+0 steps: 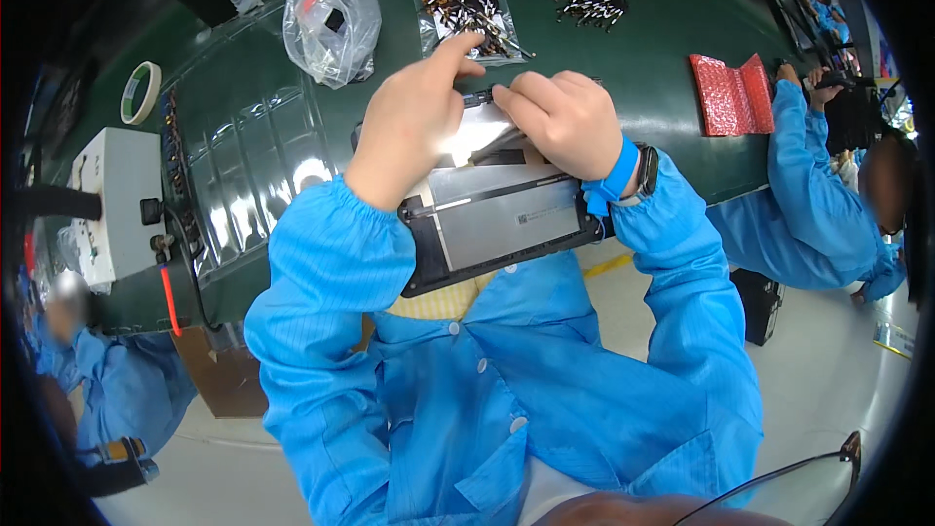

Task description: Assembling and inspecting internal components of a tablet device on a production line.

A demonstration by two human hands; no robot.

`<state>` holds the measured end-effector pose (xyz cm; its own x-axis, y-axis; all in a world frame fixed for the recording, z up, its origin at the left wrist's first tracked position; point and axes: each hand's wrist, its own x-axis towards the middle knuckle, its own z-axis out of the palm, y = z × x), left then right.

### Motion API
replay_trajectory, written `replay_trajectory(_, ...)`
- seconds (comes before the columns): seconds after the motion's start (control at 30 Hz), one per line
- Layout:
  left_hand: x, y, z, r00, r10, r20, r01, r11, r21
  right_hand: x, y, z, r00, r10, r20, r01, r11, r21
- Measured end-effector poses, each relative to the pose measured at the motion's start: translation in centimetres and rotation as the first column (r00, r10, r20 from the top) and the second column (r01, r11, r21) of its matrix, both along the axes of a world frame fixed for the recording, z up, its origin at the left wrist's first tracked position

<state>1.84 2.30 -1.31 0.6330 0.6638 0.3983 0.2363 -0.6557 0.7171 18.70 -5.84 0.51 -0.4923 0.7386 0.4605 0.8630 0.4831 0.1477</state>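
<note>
An opened tablet with a black frame and silver-grey battery panels lies tilted in front of me at the table's edge. My left hand is over its left upper part, index finger stretched out beyond the tablet's far edge; no held thing shows in it. Bent over the upper right part is my right hand, its thumb and forefinger closed at the far edge by a small dark part. Whatever they pinch is too small to make out. Both hands cover much of the tablet's upper section.
Beyond the hands lie a bag of small flex-cable parts, a loose pile of similar parts and a clear plastic bag. Leftward are clear trays, a tape roll and a white box; rightward, red bubble wrap and a co-worker.
</note>
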Motion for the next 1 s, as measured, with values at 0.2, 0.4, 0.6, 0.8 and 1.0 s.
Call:
replay_trajectory(0.2,0.3,0.2,-0.4,1.0,-0.027,-0.012,0.027,0.999,0.021,0.5,0.1,-0.8,0.996,-0.041,-0.083,0.032,0.993,-0.113)
replay_trajectory(0.4,0.0,0.1,-0.3,0.998,-0.002,-0.065,0.012,0.989,0.148,0.2,0.2,-0.6,0.981,-0.104,-0.164,0.073,0.98,-0.185)
replay_trajectory(0.6,0.2,-0.1,-0.5,0.993,-0.017,-0.115,0.036,0.985,0.167,0.5,0.4,-1.0,0.971,-0.12,-0.207,0.078,0.977,-0.197)
replay_trajectory(0.8,0.1,-0.6,0.2,0.968,-0.002,-0.252,0.106,0.91,0.401,2.3,-0.3,0.9,0.929,-0.127,-0.348,0.076,0.985,-0.156)
replay_trajectory(1.0,0.1,-1.5,1.0,0.935,0.053,-0.349,0.148,0.839,0.523,7.2,-3.5,1.0,0.751,-0.508,-0.423,0.331,0.843,-0.425)
